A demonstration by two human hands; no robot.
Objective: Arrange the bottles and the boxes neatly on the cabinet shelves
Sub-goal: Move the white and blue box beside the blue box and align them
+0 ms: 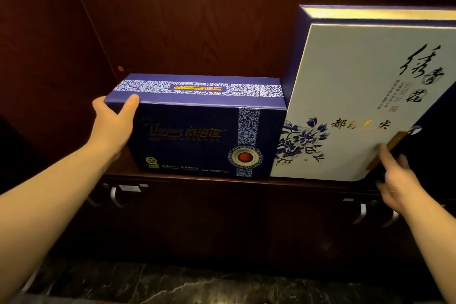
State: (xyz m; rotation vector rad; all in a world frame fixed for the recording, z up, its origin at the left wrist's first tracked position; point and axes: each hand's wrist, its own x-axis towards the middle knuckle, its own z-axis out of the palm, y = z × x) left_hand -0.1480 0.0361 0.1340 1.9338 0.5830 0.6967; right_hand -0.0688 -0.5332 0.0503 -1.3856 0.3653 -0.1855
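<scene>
A dark blue box [197, 136] with a white patterned band and gold lettering stands on the dark wooden cabinet shelf [172, 179]. My left hand [112, 123] grips its upper left corner, thumb on the top edge. Right beside it, touching, a tall white box [357, 96] with blue flowers and black calligraphy stands upright, leaning slightly. My right hand [397, 180] holds its lower right edge, index finger pressed on the front face, the other fingers behind the edge. No bottle is in view.
Dark wooden back and left side walls [61, 44] enclose the shelf. Below it are closed cabinet doors with metal handles [116, 196] and further handles [360, 212] at the right. A dark marble floor [197, 284] lies beneath.
</scene>
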